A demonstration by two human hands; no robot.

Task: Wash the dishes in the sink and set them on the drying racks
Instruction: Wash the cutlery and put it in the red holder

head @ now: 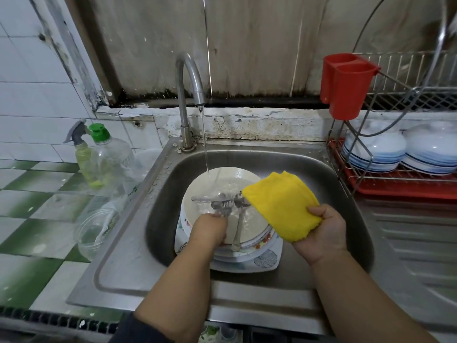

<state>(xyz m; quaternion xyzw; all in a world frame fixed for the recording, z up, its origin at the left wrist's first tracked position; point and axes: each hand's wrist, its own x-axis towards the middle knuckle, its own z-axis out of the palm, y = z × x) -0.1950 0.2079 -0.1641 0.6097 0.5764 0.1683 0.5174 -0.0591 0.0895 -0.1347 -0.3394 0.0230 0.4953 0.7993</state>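
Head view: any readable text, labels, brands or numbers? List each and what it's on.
None can be read with confidence.
Clear plastic bag left of the sink: a few small green printed letters, too blurred and creased to read.
Clear bottle with the green cap: no label visible.
Spray bottle: no label visible.
Red cutlery holder on the drying rack: plain, no marking.
Plates in the sink: leaf and flower patterns only, no lettering.

Home kitchen, steel sink (346,191), tiled wall (29,100), dish rack (371,154)
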